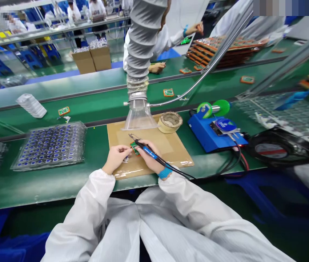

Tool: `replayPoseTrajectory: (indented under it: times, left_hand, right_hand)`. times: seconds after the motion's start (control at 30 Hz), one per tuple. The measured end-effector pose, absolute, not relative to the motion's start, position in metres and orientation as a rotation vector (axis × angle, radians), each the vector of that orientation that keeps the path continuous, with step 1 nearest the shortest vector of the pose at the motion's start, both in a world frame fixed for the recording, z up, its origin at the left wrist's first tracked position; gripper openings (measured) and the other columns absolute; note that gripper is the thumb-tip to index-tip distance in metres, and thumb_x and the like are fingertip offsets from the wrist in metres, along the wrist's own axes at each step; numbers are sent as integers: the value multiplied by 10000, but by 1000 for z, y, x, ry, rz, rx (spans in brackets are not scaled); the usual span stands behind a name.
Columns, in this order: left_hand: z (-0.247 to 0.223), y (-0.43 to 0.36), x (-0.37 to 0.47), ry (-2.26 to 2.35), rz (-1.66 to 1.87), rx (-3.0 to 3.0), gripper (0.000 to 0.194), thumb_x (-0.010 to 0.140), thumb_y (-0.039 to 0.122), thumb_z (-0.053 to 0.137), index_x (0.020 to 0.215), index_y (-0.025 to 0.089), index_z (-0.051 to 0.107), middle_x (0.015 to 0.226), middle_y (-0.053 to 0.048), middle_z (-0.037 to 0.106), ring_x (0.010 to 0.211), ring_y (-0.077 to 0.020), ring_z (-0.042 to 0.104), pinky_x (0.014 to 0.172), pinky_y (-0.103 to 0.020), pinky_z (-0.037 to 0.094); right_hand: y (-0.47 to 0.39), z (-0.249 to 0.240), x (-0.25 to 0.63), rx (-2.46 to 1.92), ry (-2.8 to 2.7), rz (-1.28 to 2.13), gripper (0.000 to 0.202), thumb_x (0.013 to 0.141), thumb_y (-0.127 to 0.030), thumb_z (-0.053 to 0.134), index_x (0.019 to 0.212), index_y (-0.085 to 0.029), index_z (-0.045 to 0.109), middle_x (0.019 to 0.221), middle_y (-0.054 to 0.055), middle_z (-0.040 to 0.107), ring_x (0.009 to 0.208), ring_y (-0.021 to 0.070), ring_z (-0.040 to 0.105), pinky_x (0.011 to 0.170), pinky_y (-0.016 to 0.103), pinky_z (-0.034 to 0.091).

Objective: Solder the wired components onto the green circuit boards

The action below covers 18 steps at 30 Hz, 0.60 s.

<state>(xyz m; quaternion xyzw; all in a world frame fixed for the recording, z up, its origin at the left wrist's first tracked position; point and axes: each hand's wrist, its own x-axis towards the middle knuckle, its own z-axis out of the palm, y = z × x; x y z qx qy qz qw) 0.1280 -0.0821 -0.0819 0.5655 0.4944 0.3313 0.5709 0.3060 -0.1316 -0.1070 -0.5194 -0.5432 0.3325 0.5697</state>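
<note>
My right hand [153, 156] is closed around a soldering iron [149, 152] with a blue and black handle, its metal tip pointing up and left. A wristband circles that wrist. Under the fingers of both hands lies a small green circuit board [134, 147], partly covered. My left hand [116, 157] is pinched at the board's left edge; what its fingertips grip is too small to make out. A small white part [125, 160] lies just beside them. Beneath everything is a sheet of brown cardboard [171, 154].
A fume hood [139, 119] on a grey hose [146, 40] hangs just beyond my hands. Right of it are a round pot [170, 122], a blue solder machine [211, 131] and a fan [271, 147]. Clear trays [52, 145] stand left. A co-worker's hand [157, 68] is across the line.
</note>
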Motion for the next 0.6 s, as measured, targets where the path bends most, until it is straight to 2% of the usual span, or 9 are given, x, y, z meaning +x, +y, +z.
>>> replayPoseTrajectory:
  times: [0.2, 0.6]
  left_hand:
    - [-80, -83, 126, 1131, 781, 1400, 269, 731, 415, 795, 729, 148, 766, 676, -58, 736, 579, -143, 636, 542, -236, 521]
    - [-87, -89, 130, 1125, 809, 1480, 249, 761, 408, 763, 759, 160, 778, 667, -45, 726, 529, -129, 582, 519, -235, 465]
  right_hand:
    - [-126, -106, 286, -1127, -1058, 943, 339, 802, -330, 788, 1092, -240, 638, 906, 9, 744, 832, 170, 728, 774, 309, 591]
    - [-127, -105, 290, -1149, -1023, 980, 306, 802, -312, 767, 1067, -248, 628, 887, 3, 714, 811, 165, 703, 783, 312, 578]
